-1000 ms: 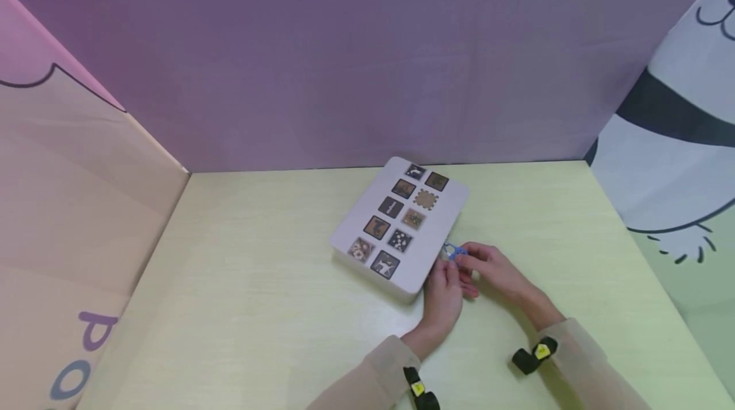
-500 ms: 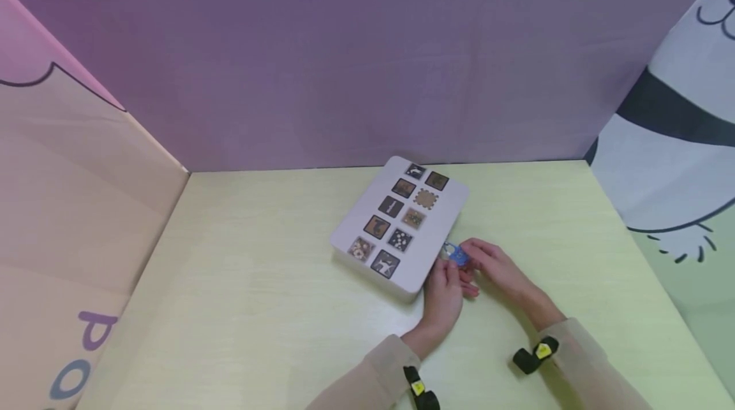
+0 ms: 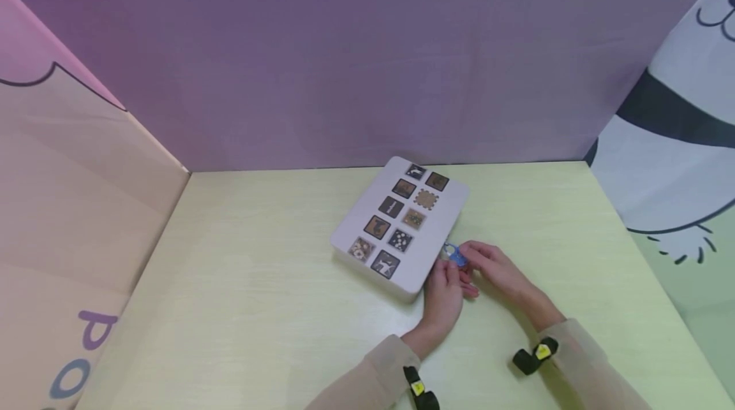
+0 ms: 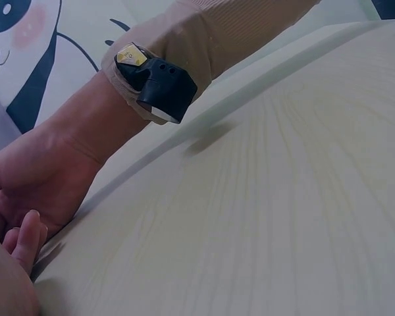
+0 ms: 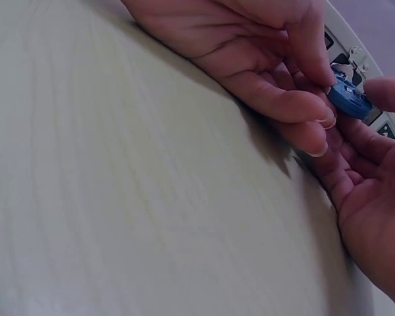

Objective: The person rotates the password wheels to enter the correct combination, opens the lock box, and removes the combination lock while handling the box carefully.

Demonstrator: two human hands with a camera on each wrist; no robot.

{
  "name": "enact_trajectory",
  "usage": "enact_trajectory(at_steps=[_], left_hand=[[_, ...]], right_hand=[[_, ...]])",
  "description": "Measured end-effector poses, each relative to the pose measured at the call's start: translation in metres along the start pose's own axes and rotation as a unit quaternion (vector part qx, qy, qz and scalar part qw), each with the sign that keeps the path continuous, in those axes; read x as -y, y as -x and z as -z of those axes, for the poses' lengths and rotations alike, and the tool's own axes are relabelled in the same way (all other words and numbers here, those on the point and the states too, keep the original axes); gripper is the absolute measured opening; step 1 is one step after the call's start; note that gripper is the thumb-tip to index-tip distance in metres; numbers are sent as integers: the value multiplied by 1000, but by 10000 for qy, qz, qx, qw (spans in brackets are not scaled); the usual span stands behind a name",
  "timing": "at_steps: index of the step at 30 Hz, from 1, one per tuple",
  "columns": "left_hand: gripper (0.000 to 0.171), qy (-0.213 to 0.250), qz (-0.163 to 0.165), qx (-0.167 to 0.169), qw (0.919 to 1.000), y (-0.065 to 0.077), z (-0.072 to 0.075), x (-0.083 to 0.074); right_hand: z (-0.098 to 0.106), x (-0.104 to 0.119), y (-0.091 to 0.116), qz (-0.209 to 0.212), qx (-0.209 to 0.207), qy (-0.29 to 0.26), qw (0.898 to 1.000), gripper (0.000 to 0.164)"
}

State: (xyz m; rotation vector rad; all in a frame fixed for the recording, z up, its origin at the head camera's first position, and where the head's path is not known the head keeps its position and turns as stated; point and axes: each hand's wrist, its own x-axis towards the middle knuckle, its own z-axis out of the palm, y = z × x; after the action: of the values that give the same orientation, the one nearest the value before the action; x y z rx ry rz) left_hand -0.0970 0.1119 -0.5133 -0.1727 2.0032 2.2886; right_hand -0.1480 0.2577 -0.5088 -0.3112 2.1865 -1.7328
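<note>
A blue padlock (image 3: pixel 456 256) with a metal shackle sits at the right side of a white tin box (image 3: pixel 402 225) with square pictures on its lid. My right hand (image 3: pixel 496 266) pinches the padlock's body between thumb and fingers. From the near side, my left hand (image 3: pixel 443 298) holds the padlock too, its thumb tip against it and its fingers curled beneath. In the right wrist view the padlock (image 5: pixel 349 99) lies between both hands, close to a metal clasp (image 5: pixel 359 59) on the box's side. Fingers partly hide where the shackle meets the clasp. The left wrist view does not show the padlock.
The pale wooden table (image 3: pixel 258 257) runs up to a purple back wall (image 3: pixel 344 65). Printed panels stand at the left and right sides. A black wrist camera (image 3: pixel 534 356) is strapped to the right sleeve, and another (image 3: pixel 422 391) to the left.
My right fingers have shifted slightly on the padlock, so more of its blue body shows than a second ago. The left hand and the box stay in place.
</note>
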Motion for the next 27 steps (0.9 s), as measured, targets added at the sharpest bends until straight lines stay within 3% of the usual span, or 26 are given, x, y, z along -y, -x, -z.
enact_trajectory(at_steps=[6,17,27], left_hand=[[20,-5,0,2,10000,0,0,1],[21,10,28,35,10000,1,0,-1],[19,55,250,15,9997,0,-1,-1]], right_hand=[[0,-2,0,167,177,5,9997,27],[-1,1,0,30,91,70,9999,27],[-2,1,0,-25,11,223,9997,26]])
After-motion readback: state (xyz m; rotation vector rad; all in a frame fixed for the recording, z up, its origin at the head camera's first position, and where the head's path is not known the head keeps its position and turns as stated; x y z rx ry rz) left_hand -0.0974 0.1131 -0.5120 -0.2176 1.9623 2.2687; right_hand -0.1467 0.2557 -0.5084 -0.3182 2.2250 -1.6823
